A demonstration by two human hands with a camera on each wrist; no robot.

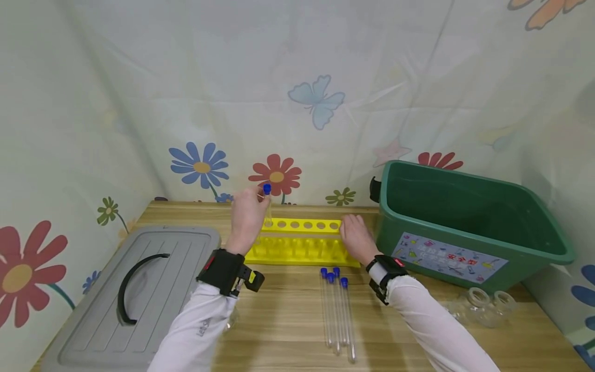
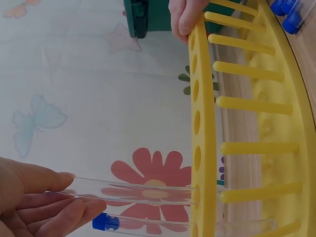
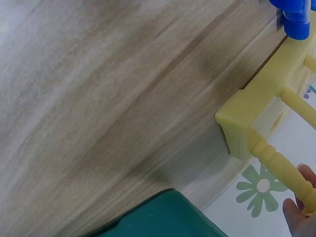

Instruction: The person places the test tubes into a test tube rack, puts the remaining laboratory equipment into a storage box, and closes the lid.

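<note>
A yellow test tube rack (image 1: 297, 253) stands near the wall. My left hand (image 1: 248, 217) pinches a clear test tube (image 2: 138, 191) near its top; in the left wrist view its lower end meets a hole at one end of the rack's top bar (image 2: 203, 133). Beside it, a tube with a blue cap (image 2: 105, 222) stands in the end hole. At the rack's other end my right hand (image 1: 358, 240) grips the top bar, its thumb and fingers around the corner post in the right wrist view. Several blue-capped tubes (image 1: 338, 315) lie on the table in front of the rack.
At the right is a green bin (image 1: 432, 248) with a black handle; small glass jars (image 1: 488, 310) stand before it. A grey lid (image 1: 162, 289) with a black handle covers the table's left side. A patterned curtain (image 1: 260, 82) hangs behind. Part of a glass object shows beside the left forearm.
</note>
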